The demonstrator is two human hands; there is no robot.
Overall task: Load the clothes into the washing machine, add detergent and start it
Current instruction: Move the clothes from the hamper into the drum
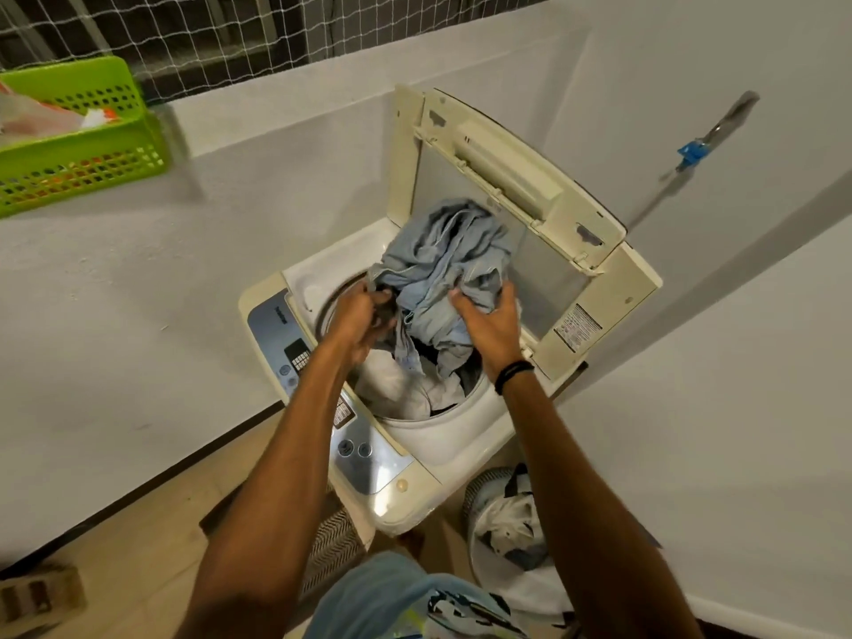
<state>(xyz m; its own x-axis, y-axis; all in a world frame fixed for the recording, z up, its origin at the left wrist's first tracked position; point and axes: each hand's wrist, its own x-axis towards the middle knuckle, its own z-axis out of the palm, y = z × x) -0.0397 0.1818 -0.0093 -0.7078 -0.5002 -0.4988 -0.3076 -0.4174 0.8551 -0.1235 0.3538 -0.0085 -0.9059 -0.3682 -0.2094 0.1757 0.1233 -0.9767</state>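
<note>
Blue-grey clothes (pixel 445 260) bunch over the open washing machine (pixel 438 438) in the head view; your left hand (pixel 362 318) and right hand (pixel 491 322) both clutch the bundle; some laundry lies inside; more waits in the basket (pixel 477 495); loading looks partway, with detergent and start apparently left.

This is a home laundry corner. Under the grip of the left hand (pixel 362 318) and right hand (pixel 491 325) on a pale-blue bundle of clothes (pixel 449 260) stands a cream top-loading washing machine (pixel 428 438), its lid (pixel 507 177) raised beyond the grip. Nearer the person than the grip, a white mesh hamper (pixel 479 495) of laundry sits on the floor (pixel 152 523). Far left of the grip, a green perforated plastic basket (pixel 83 145) rests on a white ledge (pixel 276 101).
</note>
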